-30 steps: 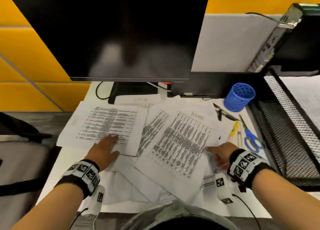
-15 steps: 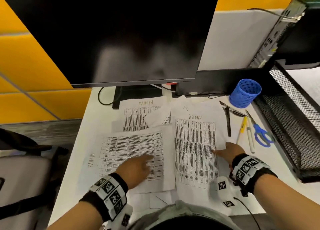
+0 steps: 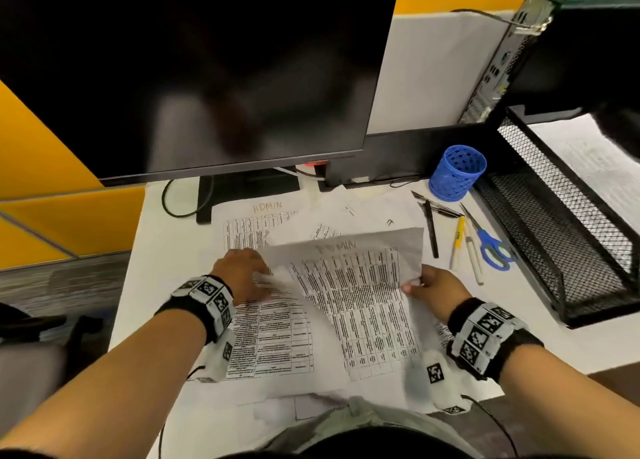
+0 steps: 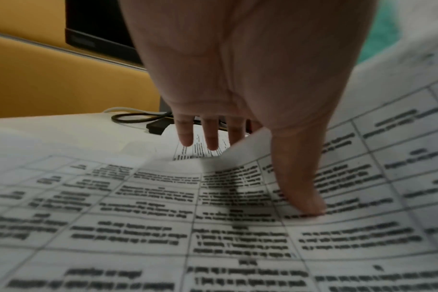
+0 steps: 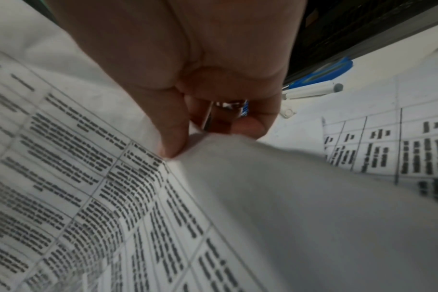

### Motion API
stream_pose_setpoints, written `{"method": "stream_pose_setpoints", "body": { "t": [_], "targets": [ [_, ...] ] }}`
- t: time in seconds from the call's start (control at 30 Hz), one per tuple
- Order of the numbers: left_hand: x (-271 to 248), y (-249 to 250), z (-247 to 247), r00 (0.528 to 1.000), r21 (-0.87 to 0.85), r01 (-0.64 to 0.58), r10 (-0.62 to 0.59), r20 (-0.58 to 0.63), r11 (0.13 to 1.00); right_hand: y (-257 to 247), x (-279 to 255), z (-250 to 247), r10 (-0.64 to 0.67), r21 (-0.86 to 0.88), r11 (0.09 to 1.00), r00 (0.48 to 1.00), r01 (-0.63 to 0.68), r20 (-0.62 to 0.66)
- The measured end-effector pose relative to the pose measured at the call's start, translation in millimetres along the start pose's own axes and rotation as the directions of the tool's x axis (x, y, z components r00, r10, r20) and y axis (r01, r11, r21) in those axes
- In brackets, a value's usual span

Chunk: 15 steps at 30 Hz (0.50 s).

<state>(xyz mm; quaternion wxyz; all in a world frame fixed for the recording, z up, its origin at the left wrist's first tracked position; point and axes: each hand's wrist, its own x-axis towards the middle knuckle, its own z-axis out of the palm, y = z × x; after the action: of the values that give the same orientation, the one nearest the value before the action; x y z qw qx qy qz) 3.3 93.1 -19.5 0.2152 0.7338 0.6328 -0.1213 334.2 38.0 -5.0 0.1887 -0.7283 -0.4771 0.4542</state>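
Several printed table sheets lie spread on the white desk [image 3: 162,258]. One sheet headed ADMIN [image 3: 356,285] is lifted off the pile and curves upward. My right hand [image 3: 433,285] pinches its right edge; in the right wrist view the thumb [image 5: 173,134] presses the sheet [image 5: 263,197] against the curled fingers. My left hand [image 3: 242,271] holds the sheet's left edge, thumb [image 4: 300,187] on the printed face [image 4: 363,158], with the fingers [image 4: 185,136] reaching behind the edge. Another printed sheet [image 3: 270,337] lies flat under my left wrist.
A dark monitor [image 3: 194,78] stands at the back of the desk. On the right are a blue mesh pen cup [image 3: 457,173], a black pen [image 3: 431,230], a yellow pen [image 3: 459,237], blue-handled scissors [image 3: 491,247] and a black mesh tray [image 3: 571,251]. A computer case [image 3: 502,60] stands behind.
Both hands lay flat on sheets, sliding them on the desk. Now they have taken the right-hand ADMIN sheet by its two side edges and raised it off the pile.
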Motion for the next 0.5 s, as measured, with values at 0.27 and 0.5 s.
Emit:
{"method": "stream_pose_setpoints", "body": {
  "t": [0.27, 0.5],
  "targets": [
    [-34, -5, -51, 0.983, -0.417, 0.009, -0.085, -0.163, 0.909, 6, 4, -22, 0.171, 0.054, 0.985, 0.963, -0.163, -0.209],
    [-55, -1, -80, 0.949, -0.9, -0.127, -0.213, -0.233, 0.417, -20, 2, 10, 0.163, 0.383, 0.917, 0.981, -0.112, -0.103]
  ]
}}
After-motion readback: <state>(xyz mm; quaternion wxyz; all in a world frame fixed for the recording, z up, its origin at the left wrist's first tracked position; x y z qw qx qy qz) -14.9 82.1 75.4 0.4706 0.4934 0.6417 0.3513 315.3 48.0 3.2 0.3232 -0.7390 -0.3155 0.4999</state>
